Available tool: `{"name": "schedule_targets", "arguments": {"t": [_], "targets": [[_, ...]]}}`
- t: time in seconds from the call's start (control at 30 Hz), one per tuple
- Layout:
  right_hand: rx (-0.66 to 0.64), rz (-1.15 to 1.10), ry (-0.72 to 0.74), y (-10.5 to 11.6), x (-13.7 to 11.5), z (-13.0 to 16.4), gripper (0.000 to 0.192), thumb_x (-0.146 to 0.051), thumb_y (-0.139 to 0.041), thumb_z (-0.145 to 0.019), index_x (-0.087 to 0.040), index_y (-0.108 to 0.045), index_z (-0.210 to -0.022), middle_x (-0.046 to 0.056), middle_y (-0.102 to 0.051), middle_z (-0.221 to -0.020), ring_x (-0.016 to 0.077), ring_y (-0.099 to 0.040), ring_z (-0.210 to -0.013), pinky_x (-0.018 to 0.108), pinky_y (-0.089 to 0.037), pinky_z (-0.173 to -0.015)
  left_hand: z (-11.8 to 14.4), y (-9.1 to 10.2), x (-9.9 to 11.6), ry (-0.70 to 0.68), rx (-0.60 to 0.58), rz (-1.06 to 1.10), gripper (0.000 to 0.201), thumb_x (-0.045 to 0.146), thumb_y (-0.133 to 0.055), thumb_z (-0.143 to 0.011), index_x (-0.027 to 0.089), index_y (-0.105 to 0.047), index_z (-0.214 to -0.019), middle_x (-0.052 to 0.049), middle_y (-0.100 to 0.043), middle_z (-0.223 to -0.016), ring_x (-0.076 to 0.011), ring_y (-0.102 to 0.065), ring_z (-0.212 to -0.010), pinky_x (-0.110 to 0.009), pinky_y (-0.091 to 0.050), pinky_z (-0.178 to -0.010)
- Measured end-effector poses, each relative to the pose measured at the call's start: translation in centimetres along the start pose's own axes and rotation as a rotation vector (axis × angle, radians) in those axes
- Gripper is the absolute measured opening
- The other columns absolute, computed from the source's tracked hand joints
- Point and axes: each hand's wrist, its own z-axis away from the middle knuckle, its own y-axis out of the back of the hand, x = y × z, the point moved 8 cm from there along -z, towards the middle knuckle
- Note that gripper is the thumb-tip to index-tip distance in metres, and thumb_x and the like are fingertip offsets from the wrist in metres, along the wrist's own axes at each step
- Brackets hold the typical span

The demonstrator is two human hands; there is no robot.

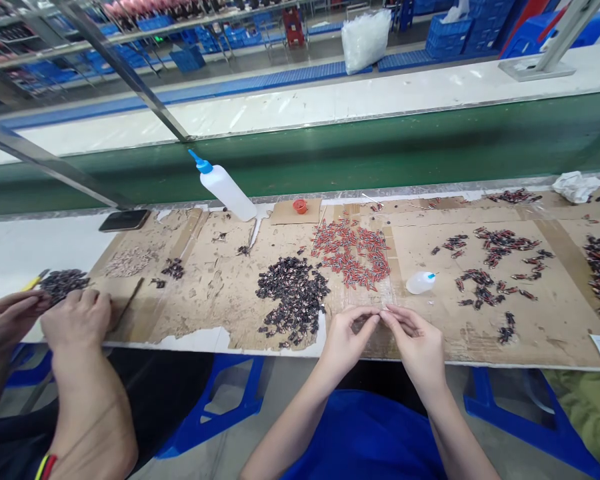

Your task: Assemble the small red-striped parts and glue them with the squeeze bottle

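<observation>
The left hand and right hand meet at the fingertips; whether they grip a piece, or its axis, cannot be told. Beyond them on the cardboard, the small bottle points its tip right; red pieces point every way beside black pieces.

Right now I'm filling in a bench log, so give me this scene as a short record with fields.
Surface: cardboard-covered bench
Hands: left hand and right hand, fingertips close together; anything pinched is too small to identify
Left of hands: pile of black parts
Beyond hands: red-and-dark parts, small blue-tipped squeeze bottle
Far side: large blue-nozzled squeeze bottle, red cup
Co-worker: hand near dark parts
</observation>
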Motion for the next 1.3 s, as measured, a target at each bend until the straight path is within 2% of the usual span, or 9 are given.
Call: {"name": "schedule_targets", "arguments": {"t": [0.3,0.57,0.83,0.93,1.0,1.03,1.1,1.2,1.3], "targets": [[-0.18,-0.073,-0.088,-0.1,0.3,-0.4,0.044,-0.054,-0.075,-0.065,-0.016,-0.075,-0.088,0.011,-0.076,-0.083,0.0256,-0.074,-0.076,0.04,-0.062,-0.076,-0.4,-0.3,0.1,0.063,-0.028,0.032,0.011,0.02,-0.057,-0.078,0.017,-0.068,-0.081,-0.004,-0.073,-0.081,-0.0162,-0.067,-0.078,-0.026,-0.053,-0.076],[-0.175,-0.125,-0.08,0.3,-0.3,-0.5,0.04,-0.048,-0.08,-0.061,-0.016,-0.072,-0.085,0.01,-0.075,-0.076,0.0221,-0.073,-0.067,0.035,-0.062,-0.068,0.0,-0.6,0.9,0.053,-0.049,0.021,0.009,0.021,-0.06,-0.079,0.016,-0.067,-0.082,-0.005,-0.072,-0.085,-0.0168,-0.066,-0.082,-0.026,-0.051,-0.078],[-0.149,-0.109,-0.016,0.3,-0.1,-0.5,0.042,-0.046,-0.079,-0.063,-0.016,-0.068,-0.09,0.005,-0.072,-0.068,0.0178,-0.069,-0.061,0.03,-0.061,-0.062,0.2,-1.2,0.1,0.036,-0.062,-0.074,0.01,0.022,-0.06,-0.082,0.016,-0.068,-0.083,-0.005,-0.072,-0.084,-0.0182,-0.065,-0.083,-0.029,-0.051,-0.079],[-0.186,-0.032,0.049,1.1,-0.3,-0.5,0.036,-0.047,-0.076,-0.067,-0.017,-0.071,-0.087,0.007,-0.073,-0.072,0.0184,-0.069,-0.062,0.031,-0.061,-0.062,0.2,-1.7,0.3,0.011,-0.095,-0.055,0.01,0.018,-0.06,-0.081,0.017,-0.068,-0.086,-0.005,-0.072,-0.087,-0.018,-0.066,-0.084,-0.03,-0.052,-0.081],[-0.179,0.03,0.09,2.4,-0.4,-0.9,0.033,-0.047,-0.075,-0.069,-0.018,-0.072,-0.085,0.008,-0.074,-0.075,0.0198,-0.07,-0.064,0.033,-0.062,-0.064,0.2,-2.0,1.0,-0.04,-0.144,-0.062,0.018,0.017,-0.06,-0.08,0.018,-0.066,-0.097,-0.006,-0.071,-0.095,-0.0185,-0.066,-0.091,-0.032,-0.052,-0.086],[-0.151,0.062,0.101,3.4,-0.4,-1.2,0.033,-0.046,-0.074,-0.07,-0.018,-0.073,-0.086,0.008,-0.075,-0.077,0.0206,-0.071,-0.066,0.034,-0.062,-0.065,0.1,-1.9,1.4,-0.075,-0.162,-0.09,0.023,0.016,-0.06,-0.08,0.019,-0.064,-0.103,-0.007,-0.07,-0.101,-0.0192,-0.065,-0.096,-0.033,-0.051,-0.089],[0.038,0.136,0.121,6.6,-0.6,-1.9,0.033,-0.047,-0.074,-0.069,-0.019,-0.073,-0.087,0.008,-0.075,-0.08,0.0218,-0.071,-0.07,0.037,-0.061,-0.072,0.0,-1.1,2.0,-0.152,-0.152,-0.213,0.031,0.016,-0.059,-0.081,0.021,-0.061,-0.111,-0.008,-0.068,-0.109,-0.0212,-0.062,-0.104,-0.037,-0.049,-0.094],[0.313,0.278,0.152,10.8,-1.3,-2.4,0.042,-0.049,-0.072,-0.071,-0.02,-0.071,-0.101,0.011,-0.073,-0.1,0.0234,-0.07,-0.078,0.044,-0.058,-0.081,-0.1,1.7,2.1,-0.213,-0.036,-0.502,0.026,0.016,-0.059,-0.083,0.022,-0.062,-0.108,-0.008,-0.069,-0.108,-0.0251,-0.058,-0.108,-0.044,-0.045,-0.095],[0.413,0.402,0.231,11.9,-2.5,-2.7,0.046,-0.051,-0.067,-0.076,-0.021,-0.068,-0.111,0.012,-0.068,-0.114,0.0241,-0.068,-0.083,0.047,-0.055,-0.086,0.2,5.4,1.6,-0.22,0.101,-0.796,0.019,0.013,-0.058,-0.085,0.024,-0.065,-0.099,-0.005,-0.071,-0.104,-0.028,-0.054,-0.113,-0.05,-0.038,-0.096]]}}
